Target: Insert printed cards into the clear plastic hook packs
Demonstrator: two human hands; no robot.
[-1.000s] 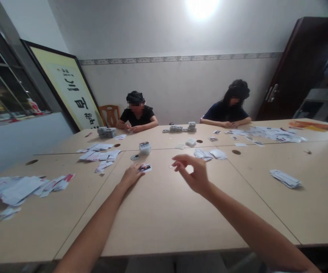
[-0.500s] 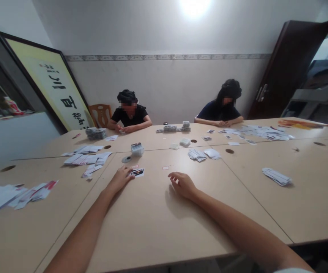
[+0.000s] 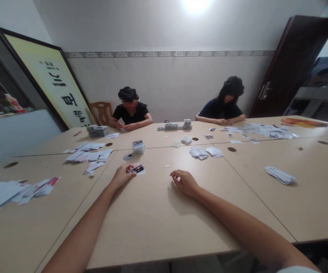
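My left hand (image 3: 122,175) pinches the near edge of a dark printed card (image 3: 137,169), which is slightly tilted up over a white card or paper beneath it. Part of the dark card is hidden by my fingers. My right hand (image 3: 185,182) hovers just over the table, its fingers loosely bent and apart, with nothing in them. A small red-edged white label (image 3: 167,165) lies on the tabletop just beyond my right fingertips. Past my left hand stands a clear plastic box (image 3: 138,147) with cards, beside a round grey grommet cover (image 3: 128,156).
Loose paper piles (image 3: 90,156) lie to the left, with more papers (image 3: 1,195) nearer me. White packets (image 3: 199,152) sit ahead right; a bundle (image 3: 279,175) lies farther right. Two people sit opposite, near card stacks (image 3: 96,131). Cable holes (image 3: 231,149) pierce the table (image 3: 141,227).
The dark card under my left hand has been raised at one edge and is now gripped by my fingers. My right hand stays nearly still. The view has shifted slightly.
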